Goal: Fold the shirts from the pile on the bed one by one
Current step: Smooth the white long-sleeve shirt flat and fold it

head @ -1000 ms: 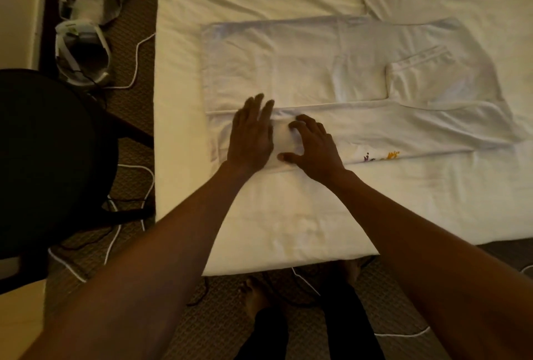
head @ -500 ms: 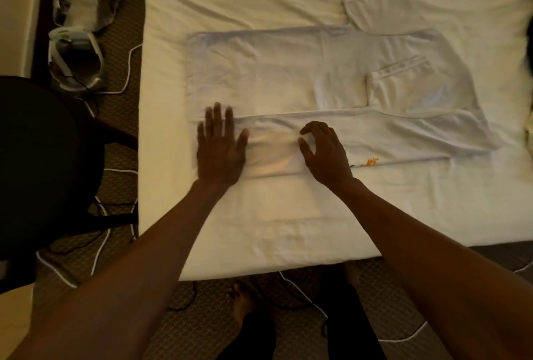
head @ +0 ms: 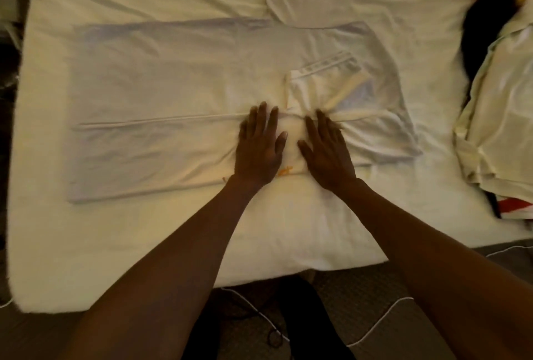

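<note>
A white shirt lies spread sideways on the bed, its near long edge folded over toward the middle. One sleeve is folded onto the body at the right, the other sleeve sticks out at the far side. My left hand lies flat with straight fingers on the folded strip. Just to its right my right hand also presses flat on the strip, where the cloth bunches into wrinkles. A small orange print shows at the fold between my wrists.
A pile of shirts, white with dark and red pieces, sits at the bed's right edge. White cables run over the carpet in front of the bed, beside my legs.
Both hands have slid to the right along the folded strip, coming closer together; the right hand has gone from curled fingers to flat. The view has shifted right, showing the pile.
</note>
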Demonstrator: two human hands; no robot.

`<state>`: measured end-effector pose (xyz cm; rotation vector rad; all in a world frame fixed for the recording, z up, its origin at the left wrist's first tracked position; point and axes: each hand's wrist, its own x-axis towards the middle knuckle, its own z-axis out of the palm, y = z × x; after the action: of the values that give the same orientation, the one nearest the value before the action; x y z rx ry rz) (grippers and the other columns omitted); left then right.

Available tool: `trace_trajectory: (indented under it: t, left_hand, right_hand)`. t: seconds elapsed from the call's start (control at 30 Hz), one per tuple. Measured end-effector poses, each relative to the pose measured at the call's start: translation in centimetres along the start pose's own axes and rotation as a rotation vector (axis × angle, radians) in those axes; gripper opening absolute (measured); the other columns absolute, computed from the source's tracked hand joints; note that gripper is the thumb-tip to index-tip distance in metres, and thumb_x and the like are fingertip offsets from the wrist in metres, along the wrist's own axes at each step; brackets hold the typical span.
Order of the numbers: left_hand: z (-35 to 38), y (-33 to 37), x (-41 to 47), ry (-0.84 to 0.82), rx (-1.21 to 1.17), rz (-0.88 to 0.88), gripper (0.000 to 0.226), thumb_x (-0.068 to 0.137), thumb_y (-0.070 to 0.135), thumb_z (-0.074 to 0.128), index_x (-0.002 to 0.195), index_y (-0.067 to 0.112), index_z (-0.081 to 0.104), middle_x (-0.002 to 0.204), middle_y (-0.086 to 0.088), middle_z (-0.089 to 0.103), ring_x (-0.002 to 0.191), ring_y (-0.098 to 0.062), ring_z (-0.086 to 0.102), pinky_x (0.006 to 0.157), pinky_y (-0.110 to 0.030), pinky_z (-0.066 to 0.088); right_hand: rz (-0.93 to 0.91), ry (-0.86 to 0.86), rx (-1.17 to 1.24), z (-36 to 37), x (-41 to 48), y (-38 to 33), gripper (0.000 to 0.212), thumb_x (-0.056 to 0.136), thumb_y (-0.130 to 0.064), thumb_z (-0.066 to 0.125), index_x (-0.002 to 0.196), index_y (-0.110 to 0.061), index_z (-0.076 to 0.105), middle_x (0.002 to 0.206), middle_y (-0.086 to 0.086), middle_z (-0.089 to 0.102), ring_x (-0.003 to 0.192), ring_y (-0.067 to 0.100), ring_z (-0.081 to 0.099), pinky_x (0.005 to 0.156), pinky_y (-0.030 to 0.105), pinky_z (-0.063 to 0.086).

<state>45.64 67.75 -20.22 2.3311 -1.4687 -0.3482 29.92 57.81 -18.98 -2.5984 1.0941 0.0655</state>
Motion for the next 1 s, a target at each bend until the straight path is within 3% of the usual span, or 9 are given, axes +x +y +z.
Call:
trace_trajectory:
  t: [0.17,0.4,0.53,0.63,0.77,0.87,1.0]
  left_hand:
    - [0.9,-0.6,-0.1,-0.025,0.167,-0.016,0.062,0.105,0.052,0.027,0.160,0.027,0.013,0.168,-0.002,0.007,0.155,-0.022,0.004,0.123,-0.049,0.008]
    - [0.4,0.1,0.0,-0.018,0.209,-0.032,0.062,0.105,0.052,0.031,0.159,0.027,0.017,0.168,-0.001,0.010,0.155,-0.021,0.006,0.123,-0.048,0.011]
    - [-0.4,1.2,0.6,-0.027,0.158,-0.074,0.064,0.100,0.053,0.036,0.157,0.025,0.025,0.166,-0.002,0.019,0.153,-0.024,0.014,0.121,-0.050,0.015]
    - [-1.3,3.4,2.8,0.086,0.062,-0.137,0.070,0.088,0.049,0.053,0.148,0.016,0.039,0.154,-0.009,0.037,0.144,-0.031,0.031,0.115,-0.052,0.027]
    - [-1.8,7.7,9.0,0.200,-0.014,-0.102,0.060,0.089,0.029,0.055,0.144,0.008,0.044,0.143,-0.014,0.047,0.134,-0.034,0.043,0.109,-0.047,0.036]
    - [-1.8,10.4,14.5,0.027,-0.018,-0.150,0.060,0.097,0.027,0.052,0.151,0.008,0.035,0.147,-0.015,0.044,0.136,-0.034,0.040,0.109,-0.045,0.034]
    - [-1.2,11.9,20.2,-0.273,0.091,-0.156,0.071,0.101,0.040,0.051,0.157,0.012,0.018,0.156,-0.013,0.032,0.142,-0.034,0.034,0.113,-0.049,0.030]
  right_hand:
    - [-0.099,-0.009,-0.124,-1.6,-0.5,7.3,0.063,0.102,-0.056,0.025,0.158,-0.032,0.008,0.166,0.004,-0.001,0.153,0.021,0.003,0.123,0.040,0.006]
    - [0.024,-0.036,-0.092,-4.2,-0.6,15.1,0.065,0.100,-0.061,0.019,0.157,-0.036,-0.001,0.166,0.004,-0.006,0.153,0.022,-0.003,0.123,0.045,0.006]
    - [0.059,-0.018,-0.081,-5.4,-0.7,16.1,0.068,0.101,-0.057,0.018,0.158,-0.025,-0.001,0.166,0.008,-0.004,0.152,0.024,-0.001,0.123,0.047,0.004]
    - [0.029,0.031,-0.062,-6.0,-0.4,15.2,0.068,0.104,-0.050,0.025,0.158,-0.016,0.004,0.165,0.011,0.001,0.153,0.025,0.001,0.123,0.046,0.005]
    - [-0.004,0.115,0.060,-7.1,1.6,13.6,0.061,0.103,-0.037,0.041,0.155,-0.009,0.024,0.161,0.015,0.022,0.149,0.030,0.020,0.121,0.045,0.021]
    - [0.086,0.158,0.178,-7.9,4.3,13.0,0.057,0.100,-0.037,0.049,0.148,-0.009,0.036,0.149,0.014,0.043,0.135,0.032,0.042,0.111,0.043,0.034]
    - [0.203,0.065,0.268,-8.3,8.2,13.6,0.062,0.092,-0.051,0.057,0.139,-0.012,0.043,0.131,0.011,0.053,0.121,0.033,0.048,0.098,0.046,0.040]
